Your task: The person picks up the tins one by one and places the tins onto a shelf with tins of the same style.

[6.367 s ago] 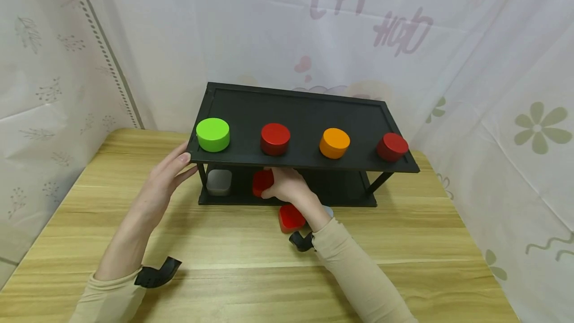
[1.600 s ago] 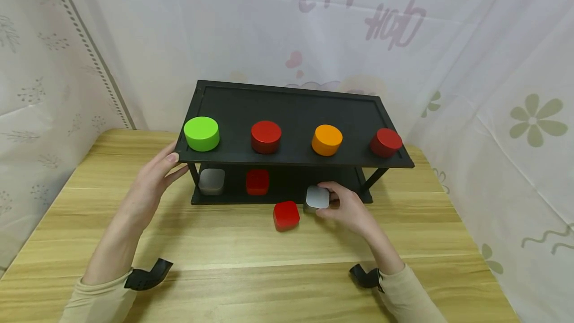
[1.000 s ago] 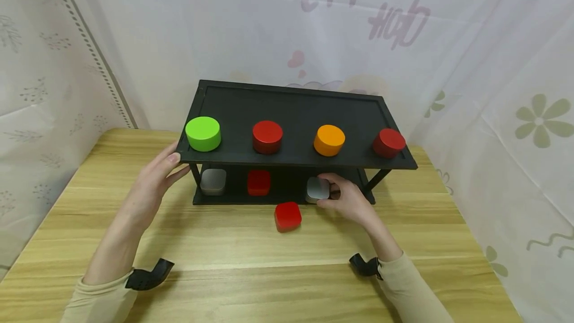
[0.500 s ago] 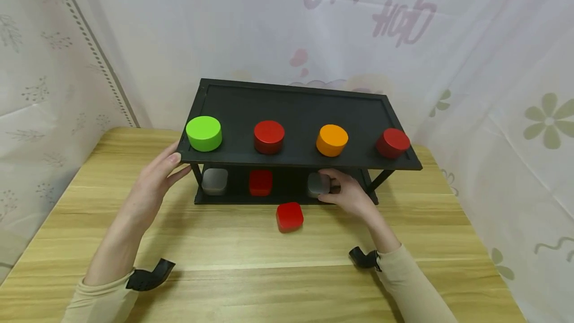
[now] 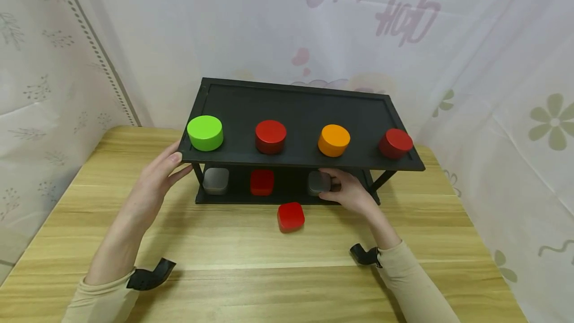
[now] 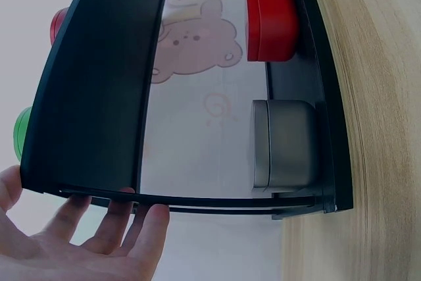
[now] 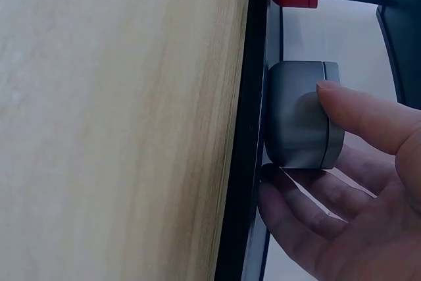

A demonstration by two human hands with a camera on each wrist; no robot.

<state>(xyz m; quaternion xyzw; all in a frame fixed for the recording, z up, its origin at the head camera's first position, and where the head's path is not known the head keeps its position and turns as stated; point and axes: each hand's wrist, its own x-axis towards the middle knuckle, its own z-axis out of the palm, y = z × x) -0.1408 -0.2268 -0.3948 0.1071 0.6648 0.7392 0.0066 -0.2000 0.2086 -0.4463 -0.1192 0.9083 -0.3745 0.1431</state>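
Observation:
My right hand [image 5: 349, 193] holds a grey square lidded tin [image 7: 299, 116] on the lower tier of a black two-tier rack [image 5: 291, 108]. In the right wrist view, the thumb lies on the lid's edge and the fingers are behind and beside the tin. My left hand [image 5: 154, 183] grips the upper tier's left front corner, thumb over the edge and fingertips [image 6: 154, 218] against its end. Further left on the lower tier stand a red square tin [image 5: 262, 182] and another grey tin [image 5: 215, 181]. One more red square tin [image 5: 291, 217] sits on the table before the rack.
Along the upper tier's front stand round tins: green [image 5: 205, 133], red [image 5: 270, 137], orange [image 5: 334, 140] and dark red [image 5: 395, 144]. A printed white cloth [image 5: 278, 24] hangs behind the wooden table [image 5: 251, 283].
My right hand left the lower red tin, took the grey tin from in front of the rack and moved it back onto the lower tier. The left hand stays at the corner.

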